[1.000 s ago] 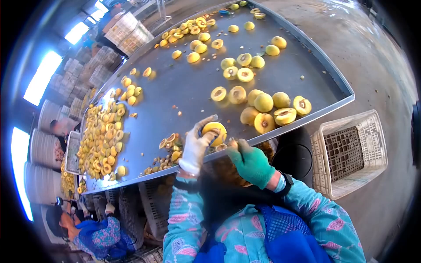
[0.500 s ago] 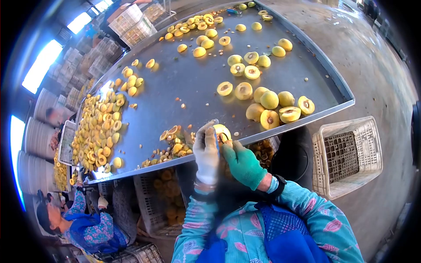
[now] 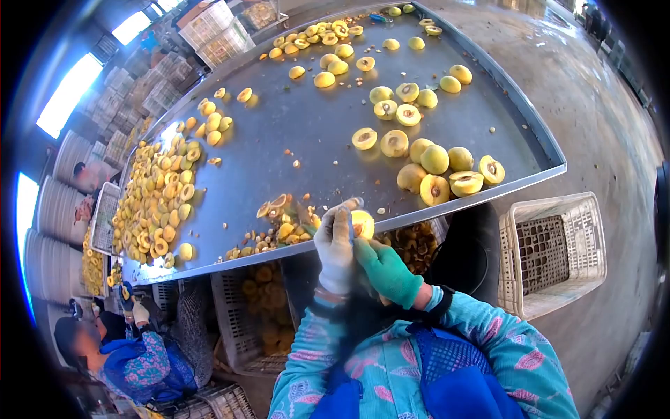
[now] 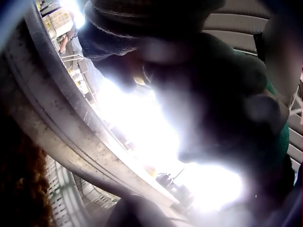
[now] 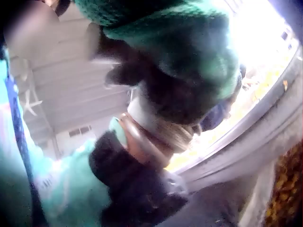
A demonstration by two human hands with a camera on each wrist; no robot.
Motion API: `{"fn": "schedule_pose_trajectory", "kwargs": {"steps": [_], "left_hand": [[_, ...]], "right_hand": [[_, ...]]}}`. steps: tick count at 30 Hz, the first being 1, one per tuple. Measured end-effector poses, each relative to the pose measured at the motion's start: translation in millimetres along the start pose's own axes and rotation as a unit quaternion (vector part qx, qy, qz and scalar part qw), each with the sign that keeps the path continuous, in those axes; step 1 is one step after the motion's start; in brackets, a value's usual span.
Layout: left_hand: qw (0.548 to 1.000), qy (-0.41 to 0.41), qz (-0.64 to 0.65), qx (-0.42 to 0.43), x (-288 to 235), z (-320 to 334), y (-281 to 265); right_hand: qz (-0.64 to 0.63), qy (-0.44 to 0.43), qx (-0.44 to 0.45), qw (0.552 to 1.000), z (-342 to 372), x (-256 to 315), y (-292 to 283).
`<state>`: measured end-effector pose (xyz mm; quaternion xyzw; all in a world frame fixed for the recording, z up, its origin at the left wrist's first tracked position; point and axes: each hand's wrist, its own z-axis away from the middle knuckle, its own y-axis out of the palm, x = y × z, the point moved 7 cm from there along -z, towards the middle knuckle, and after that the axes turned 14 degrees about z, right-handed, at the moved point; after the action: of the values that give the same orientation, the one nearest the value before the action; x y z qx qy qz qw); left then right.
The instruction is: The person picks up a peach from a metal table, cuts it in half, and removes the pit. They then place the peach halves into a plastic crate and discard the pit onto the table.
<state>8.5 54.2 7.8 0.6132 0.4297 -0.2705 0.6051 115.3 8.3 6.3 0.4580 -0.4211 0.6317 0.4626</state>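
Observation:
In the head view my left hand [image 3: 333, 244], in a white glove, holds a yellow peach half [image 3: 363, 223] over the near edge of the metal table [image 3: 279, 164]. My right hand [image 3: 391, 271], gloved in green, has its curled fingers right against the fruit's near side. It grips a slim tool, mostly hidden, whose pale handle end [image 3: 384, 300] shows below the palm. Pits and peach scraps [image 3: 279, 234] lie just left of the hands. In the right wrist view the green glove [image 5: 189, 56] is dark and blurred; glare washes out the left wrist view.
Several peach halves [image 3: 435, 159] sit at the table's right, and a big heap [image 3: 157, 202] at its left. A raised rim [image 3: 488, 192] edges the table. A plastic crate [image 3: 590, 279] stands on the floor at right, another [image 3: 234, 325] under the table. Another person [image 3: 150, 363] sits at left.
The hands have drawn together around the peach half, the right moving in against it. A dark curved tool tip seen at the fruit half a second ago is now hidden.

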Motion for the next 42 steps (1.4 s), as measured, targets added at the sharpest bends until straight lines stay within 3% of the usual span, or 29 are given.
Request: {"fn": "schedule_pose_trajectory", "kwargs": {"steps": [2, 3, 4, 5, 6, 7, 8, 9, 10, 11, 12, 13, 15, 16, 17, 19, 20, 22, 24, 25, 26, 27, 28, 29, 30, 31, 33, 34, 42], "left_hand": [[0.992, -0.111, 0.008, 0.053, 5.7, 1.2, -1.0], [0.992, -0.113, 0.008, 0.050, 2.1, 1.5, -1.6], [0.988, -0.136, 0.030, 0.068, -0.3, 3.3, 1.1], [0.983, -0.157, 0.051, 0.086, -5.8, 6.0, 4.7], [0.988, -0.130, 0.027, 0.075, -15.1, 9.6, 0.0], [0.989, -0.135, 0.029, -0.061, -23.9, 18.8, -21.8], [0.987, -0.098, 0.080, -0.099, -46.0, 23.0, -30.0], [0.980, -0.070, 0.119, -0.142, -50.8, 18.8, -77.8], [0.967, 0.019, -0.213, -0.137, -83.4, 18.9, -124.7], [0.932, -0.013, -0.339, -0.127, -102.9, 12.3, -123.9], [0.809, 0.057, -0.582, -0.060, -119.9, -0.6, -111.5], [0.620, 0.125, -0.775, 0.003, -122.0, -9.4, -93.8], [0.786, 0.102, -0.608, 0.047, -105.2, -54.8, -23.1], [0.789, 0.128, -0.597, 0.067, -82.0, -82.5, 0.1], [0.792, 0.156, -0.583, 0.088, -54.0, -111.7, 21.3], [0.742, 0.159, -0.651, 0.004, 0.7, -166.2, 57.8], [0.729, 0.092, -0.677, 0.037, 31.8, -180.1, 69.5], [0.714, -0.027, -0.684, 0.149, 99.5, -204.9, 64.3], [0.730, -0.031, -0.643, 0.228, 101.4, -202.0, 77.7], [0.723, -0.038, -0.641, 0.256, 100.1, -194.8, 74.8], [0.782, -0.068, -0.565, 0.255, 89.0, -187.8, 64.5], [0.834, -0.098, -0.484, 0.247, 73.2, -175.3, 58.5], [0.905, -0.170, -0.358, 0.152, 60.3, -159.1, 43.1], [0.949, -0.163, -0.240, 0.122, 44.8, -141.0, 36.5], [0.962, -0.171, -0.185, 0.101, 32.9, -121.0, 30.4], [0.973, -0.174, -0.127, 0.081, 21.0, -100.8, 26.8], [0.913, 0.060, -0.333, 0.227, -25.6, -62.3, 52.0], [0.977, -0.032, -0.164, 0.135, -11.4, -55.5, 31.8], [0.993, 0.019, -0.115, -0.015, -6.4, -30.0, 11.6]], "right_hand": [[-0.217, 0.152, 0.216, 0.940, 14.9, -5.5, 17.9], [-0.218, 0.155, 0.218, 0.939, 11.4, -14.1, 16.8], [-0.395, 0.152, 0.351, 0.836, 15.7, -12.6, 35.2], [-0.549, 0.140, 0.464, 0.682, 25.4, 7.1, 44.7], [-0.555, 0.143, 0.482, 0.663, 29.6, 9.5, 49.9], [-0.556, 0.146, 0.489, 0.656, 33.4, 11.9, 51.8], [-0.550, 0.119, 0.516, 0.645, 39.0, 20.8, 51.9], [-0.547, 0.089, 0.540, 0.633, 43.3, 25.9, 51.1], [-0.498, 0.123, 0.466, 0.721, 32.1, 6.9, 48.3], [-0.498, 0.109, 0.465, 0.724, 22.9, -6.2, 43.4], [-0.515, 0.230, 0.411, 0.716, 13.5, -42.7, 46.4], [-0.522, 0.352, 0.351, 0.693, 13.6, -70.5, 48.1], [-0.425, 0.349, 0.352, 0.758, 19.8, -77.4, 41.9], [-0.380, 0.323, 0.336, 0.799, 18.9, -71.5, 31.5], [-0.379, 0.318, 0.328, 0.804, 20.4, -58.8, 20.0], [-0.230, 0.188, 0.279, 0.913, 9.0, -29.6, -12.1], [-0.181, 0.177, 0.228, 0.940, 4.8, -28.5, -25.3], [-0.190, 0.150, 0.162, 0.957, -2.1, -27.2, -41.3], [-0.225, 0.121, 0.051, 0.965, -10.4, -15.2, -60.8], [-0.229, 0.121, 0.055, 0.964, -26.2, -32.1, -57.8], [-0.108, -0.050, -0.056, 0.991, -52.5, -45.7, -69.4], [0.019, -0.216, -0.163, 0.963, -51.6, -18.8, -79.5], [0.127, -0.206, -0.155, 0.958, -49.5, -15.3, -79.7], [0.232, -0.195, -0.142, 0.942, -44.9, 18.7, -84.5], [0.318, -0.220, -0.129, 0.913, -43.3, 35.0, -76.6], [0.314, -0.220, -0.118, 0.916, -44.8, 33.3, -64.2], [0.335, -0.139, -0.093, 0.927, -54.4, 18.2, -43.8], [0.299, -0.142, -0.093, 0.939, -49.0, 20.2, -38.5], [0.274, -0.167, -0.130, 0.938, -29.5, 9.7, -16.0]]}}
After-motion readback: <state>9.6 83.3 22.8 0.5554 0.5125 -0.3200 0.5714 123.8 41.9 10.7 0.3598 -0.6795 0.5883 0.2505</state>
